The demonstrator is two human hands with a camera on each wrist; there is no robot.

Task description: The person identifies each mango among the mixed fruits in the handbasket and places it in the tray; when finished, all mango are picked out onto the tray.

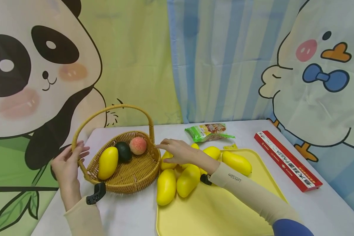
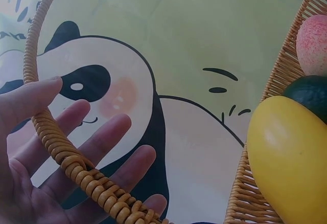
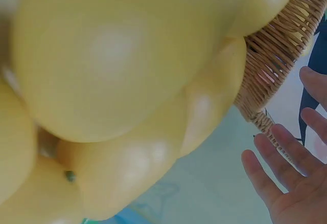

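A wicker basket with an arched handle stands at the left of the table. In it lie a yellow mango, a dark green avocado and a pink peach. My left hand is at the left foot of the handle, which passes between thumb and loosely spread fingers in the left wrist view. Fingers extended, my right hand is by the basket's right rim, above several yellow mangoes. It holds nothing in the right wrist view, and its fingertips appear near the handle's right foot.
The mangoes lie bunched at the back left of a yellow tray. Behind the tray are a green snack packet and a small yellow packet. A long red pasta box lies to the right. Printed curtains hang behind the table.
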